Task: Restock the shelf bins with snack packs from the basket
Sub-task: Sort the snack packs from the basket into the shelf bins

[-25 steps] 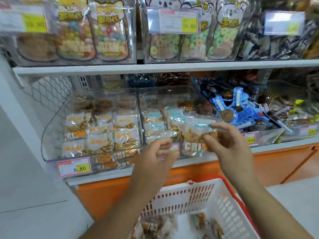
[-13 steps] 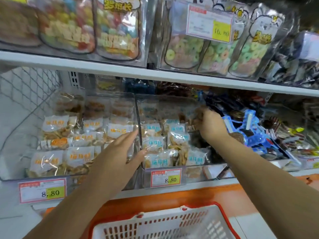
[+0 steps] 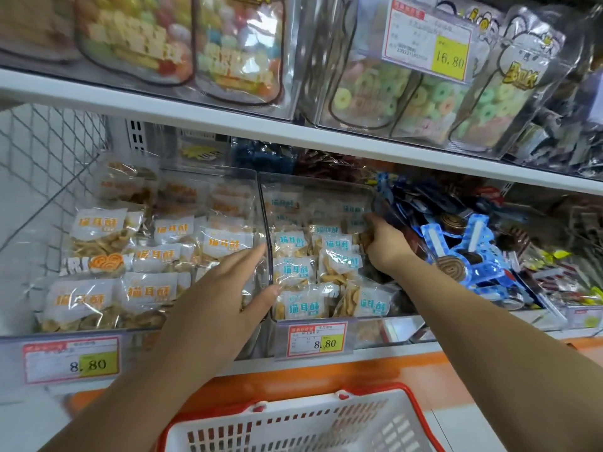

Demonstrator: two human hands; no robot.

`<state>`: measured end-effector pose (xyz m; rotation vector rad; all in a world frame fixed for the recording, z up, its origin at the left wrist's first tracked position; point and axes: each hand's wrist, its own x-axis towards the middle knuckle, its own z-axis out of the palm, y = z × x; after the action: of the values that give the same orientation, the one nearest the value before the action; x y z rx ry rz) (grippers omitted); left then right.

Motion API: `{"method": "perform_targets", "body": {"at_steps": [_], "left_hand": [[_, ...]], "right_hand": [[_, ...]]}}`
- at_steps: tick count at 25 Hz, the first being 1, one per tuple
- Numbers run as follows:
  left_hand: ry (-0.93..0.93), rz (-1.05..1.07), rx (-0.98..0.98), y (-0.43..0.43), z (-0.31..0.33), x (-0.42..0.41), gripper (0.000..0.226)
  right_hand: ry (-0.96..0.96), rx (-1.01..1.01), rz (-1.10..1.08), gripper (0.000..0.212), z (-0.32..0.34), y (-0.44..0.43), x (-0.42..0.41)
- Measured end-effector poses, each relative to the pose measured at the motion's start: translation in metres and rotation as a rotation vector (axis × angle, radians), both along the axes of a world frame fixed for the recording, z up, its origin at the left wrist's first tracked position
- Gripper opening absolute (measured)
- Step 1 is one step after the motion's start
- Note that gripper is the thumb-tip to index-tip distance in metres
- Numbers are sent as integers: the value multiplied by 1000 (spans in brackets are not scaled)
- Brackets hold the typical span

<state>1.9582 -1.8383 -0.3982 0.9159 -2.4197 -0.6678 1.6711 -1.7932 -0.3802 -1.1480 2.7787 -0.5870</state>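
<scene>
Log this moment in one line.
right hand: grips clear plastic snack pack at back of middle clear plastic bin | left hand: open, at bin's left wall | red-rimmed white basket: below

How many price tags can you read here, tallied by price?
8.80 tags: 2
16.80 tags: 1
Total: 3 readable

two bins side by side on shelf, basket below in front
</scene>
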Motion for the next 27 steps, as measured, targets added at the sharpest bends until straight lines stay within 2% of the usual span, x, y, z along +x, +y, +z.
{"method": "perform_targets", "body": {"at_steps": [2,3,5,8,10,13,18,20,21,23,27], "left_hand": [[4,3,-3,2,0,1,66],[24,17,-15,4,-1,2,66],[153,72,-90,11,-4,7,62],[437,71,-200,43,-10,12,42],[422,-29,-156,69,-32,11,36],[176,-97,81,102,-105,13,37],[-401,90,536,149,-239,57,51],[-535,75,575,160,-268,69,51],[-550,65,568,161,-274,71,50],[-511,95,596,157,-278,69,47],[-500,131,625,150,-284,69,44]], "right_hand": [[172,13,-14,59,8,5,7],[255,-63,-23,55,13,11,12],[331,-358,-21,45,23,37,26],[264,-861,26,31,9,99,74],[186,-959,25,30,-41,135,107],[-75,-749,-92,31,-140,166,141],[-640,111,-148,32,-278,209,161],[-882,346,-63,37,-312,223,172],[-940,435,-16,43,-322,226,178],[-1004,498,2,54,-334,223,186],[-1148,409,-70,65,-337,202,197]]}}
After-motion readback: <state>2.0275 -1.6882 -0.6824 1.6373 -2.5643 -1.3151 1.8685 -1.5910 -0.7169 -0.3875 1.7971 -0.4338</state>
